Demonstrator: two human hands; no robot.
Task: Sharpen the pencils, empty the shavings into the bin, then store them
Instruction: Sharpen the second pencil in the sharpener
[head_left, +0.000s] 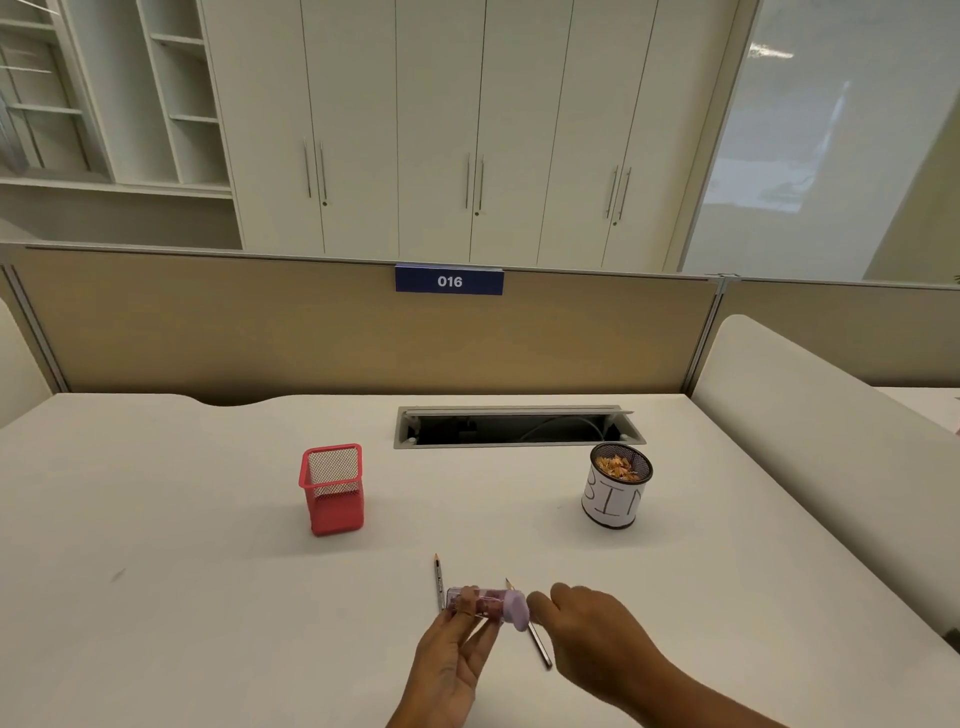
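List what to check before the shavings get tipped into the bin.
1. Left hand grips sharpener: ok.
2. Right hand has hold of lavender cap: cannot tell.
3. Sharpener above bin: not ok, the bin stands farther off to the right.
4. Bin upright, mouth open: ok.
5. Pencils out of sharpener, lying on table: ok.
6. Red holder upright: ok.

Your left hand (448, 669) and right hand (592, 623) are bare, both forearms uncovered to the frame's edge.
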